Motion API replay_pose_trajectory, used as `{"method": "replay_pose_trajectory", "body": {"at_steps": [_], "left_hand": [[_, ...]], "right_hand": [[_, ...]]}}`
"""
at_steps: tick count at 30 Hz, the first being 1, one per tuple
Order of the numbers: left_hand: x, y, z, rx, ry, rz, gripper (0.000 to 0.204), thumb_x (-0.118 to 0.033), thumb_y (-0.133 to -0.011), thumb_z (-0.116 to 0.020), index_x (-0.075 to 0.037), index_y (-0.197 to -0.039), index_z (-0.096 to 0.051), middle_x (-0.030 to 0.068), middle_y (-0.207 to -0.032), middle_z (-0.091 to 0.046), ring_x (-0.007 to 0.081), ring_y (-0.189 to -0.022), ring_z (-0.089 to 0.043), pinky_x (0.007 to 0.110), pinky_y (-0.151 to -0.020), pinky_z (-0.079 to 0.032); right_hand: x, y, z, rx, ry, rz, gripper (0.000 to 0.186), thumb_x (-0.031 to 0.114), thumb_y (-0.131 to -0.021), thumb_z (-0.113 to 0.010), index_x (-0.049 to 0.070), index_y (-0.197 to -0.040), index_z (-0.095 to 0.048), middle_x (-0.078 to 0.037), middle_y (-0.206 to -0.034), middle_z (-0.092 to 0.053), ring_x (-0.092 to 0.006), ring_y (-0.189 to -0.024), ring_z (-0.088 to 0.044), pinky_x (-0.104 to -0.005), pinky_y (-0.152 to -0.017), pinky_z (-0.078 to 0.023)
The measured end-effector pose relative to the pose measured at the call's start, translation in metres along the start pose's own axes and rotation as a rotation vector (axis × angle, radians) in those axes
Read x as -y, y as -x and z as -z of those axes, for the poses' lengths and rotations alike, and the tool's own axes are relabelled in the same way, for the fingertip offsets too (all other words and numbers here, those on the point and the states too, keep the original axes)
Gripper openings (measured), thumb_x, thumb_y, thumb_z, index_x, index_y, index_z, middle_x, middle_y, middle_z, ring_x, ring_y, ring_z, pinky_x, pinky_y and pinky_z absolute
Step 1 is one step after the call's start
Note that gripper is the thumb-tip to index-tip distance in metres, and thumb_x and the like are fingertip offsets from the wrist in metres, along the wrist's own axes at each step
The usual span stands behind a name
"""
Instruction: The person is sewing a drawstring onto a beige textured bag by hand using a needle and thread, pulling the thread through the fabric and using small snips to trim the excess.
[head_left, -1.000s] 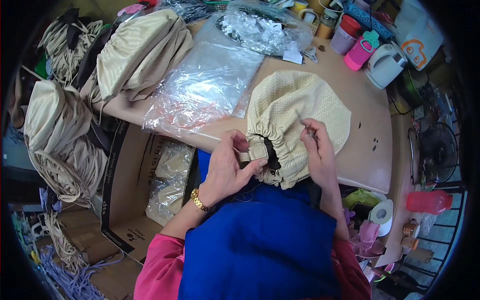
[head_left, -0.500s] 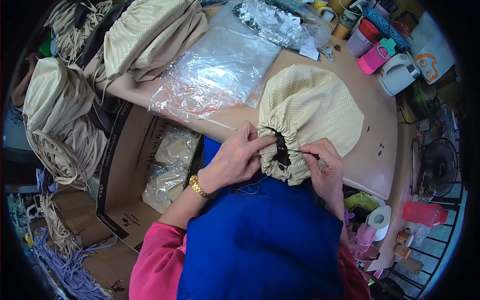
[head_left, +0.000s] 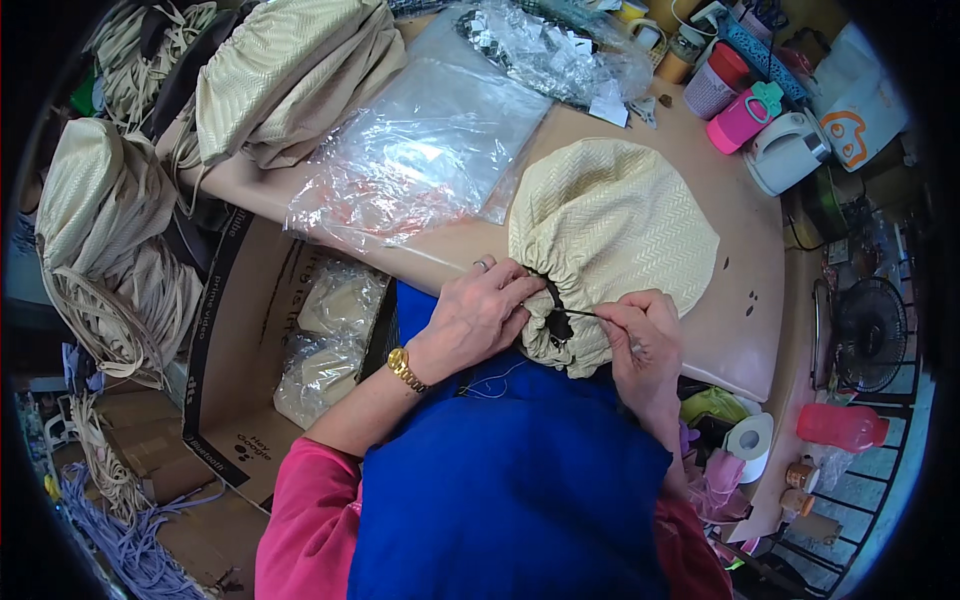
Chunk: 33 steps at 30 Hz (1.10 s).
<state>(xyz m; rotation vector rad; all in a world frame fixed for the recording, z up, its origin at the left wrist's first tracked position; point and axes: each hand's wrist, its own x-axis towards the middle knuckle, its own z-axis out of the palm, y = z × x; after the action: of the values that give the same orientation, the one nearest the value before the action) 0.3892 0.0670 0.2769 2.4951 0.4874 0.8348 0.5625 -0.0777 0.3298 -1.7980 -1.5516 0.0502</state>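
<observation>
A cream woven drawstring bag (head_left: 640, 230) lies on the desk edge, its gathered mouth facing me around a dark inner opening. My left hand (head_left: 485, 310) is closed on the left side of that mouth, fingertips pressed into the fabric and partly hidden. My right hand (head_left: 643, 350) pinches a thin dark strand or rod (head_left: 580, 311) between thumb and forefinger; it stretches straight across the opening toward my left fingers. Its exact kind is too small to tell. Loose pale thread (head_left: 488, 388) rests on the blue cloth over my lap, below my hands.
The desk (head_left: 740, 330) also holds clear plastic sheets (head_left: 420, 150), a bagged bundle (head_left: 550, 55), a pink bottle (head_left: 730, 120) and a kettle (head_left: 785, 155). Cream bags (head_left: 110, 240) pile at left above a cardboard box (head_left: 230, 360). A fan (head_left: 870, 335) and red bottle (head_left: 840, 425) are at right.
My right hand has moved down from the gathers and now holds the dark strand across the opening. My left fingers have curled over the pale tab that showed earlier. The view has shifted slightly.
</observation>
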Motion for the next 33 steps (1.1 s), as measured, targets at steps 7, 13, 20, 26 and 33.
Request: {"method": "replay_pose_trajectory", "body": {"at_steps": [7, 13, 20, 26, 33], "left_hand": [[0.014, 0.006, -0.015, -0.152, 0.407, 0.134, 0.025, -0.005, -0.076, -0.066, -0.004, -0.1, -0.073, 0.0085, -0.071, -0.053, 0.0225, -0.067, -0.053, 0.032, -0.062, -0.043], [0.015, 0.006, -0.016, -0.136, 0.477, 0.164, 0.023, -0.006, -0.079, -0.065, -0.003, -0.101, -0.072, 0.0067, -0.07, -0.051, 0.0184, -0.065, -0.051, 0.03, -0.06, -0.042], [0.018, 0.008, -0.018, -0.134, 0.514, 0.184, 0.025, -0.005, -0.079, -0.064, -0.003, -0.102, -0.072, 0.0063, -0.071, -0.052, 0.0176, -0.066, -0.051, 0.029, -0.061, -0.042], [0.017, 0.007, -0.016, -0.129, 0.528, 0.188, 0.025, -0.002, -0.079, -0.063, -0.002, -0.102, -0.073, 0.0067, -0.072, -0.054, 0.0179, -0.068, -0.051, 0.029, -0.063, -0.042], [0.019, 0.009, -0.023, -0.151, 0.545, 0.245, 0.031, 0.003, -0.075, -0.06, -0.001, -0.104, -0.072, 0.0095, -0.082, -0.061, 0.0202, -0.076, -0.056, 0.031, -0.071, -0.046]], "right_hand": [[0.0, -0.006, 0.001, -0.034, 0.281, 0.171, 0.038, -0.002, -0.067, -0.067, 0.015, -0.101, -0.072, -0.003, -0.094, -0.057, -0.0232, -0.084, -0.054, -0.0379, -0.073, -0.036], [0.001, -0.016, 0.001, 0.03, 0.398, 0.245, 0.039, 0.001, -0.066, -0.065, 0.016, -0.101, -0.072, -0.003, -0.095, -0.057, -0.0229, -0.085, -0.053, -0.0383, -0.073, -0.036], [0.0, -0.022, 0.001, 0.075, 0.42, 0.291, 0.039, 0.001, -0.065, -0.065, 0.014, -0.101, -0.072, -0.004, -0.097, -0.057, -0.0222, -0.086, -0.053, -0.0383, -0.073, -0.036], [0.008, -0.025, 0.002, 0.12, 0.469, 0.299, 0.034, 0.004, -0.067, -0.065, 0.01, -0.101, -0.071, -0.004, -0.096, -0.055, -0.0222, -0.086, -0.052, -0.0385, -0.072, -0.036], [0.027, -0.026, -0.009, 0.179, 0.517, 0.29, 0.021, 0.007, -0.075, -0.061, 0.006, -0.095, -0.067, -0.008, -0.093, -0.052, -0.024, -0.083, -0.052, -0.038, -0.07, -0.039]]}}
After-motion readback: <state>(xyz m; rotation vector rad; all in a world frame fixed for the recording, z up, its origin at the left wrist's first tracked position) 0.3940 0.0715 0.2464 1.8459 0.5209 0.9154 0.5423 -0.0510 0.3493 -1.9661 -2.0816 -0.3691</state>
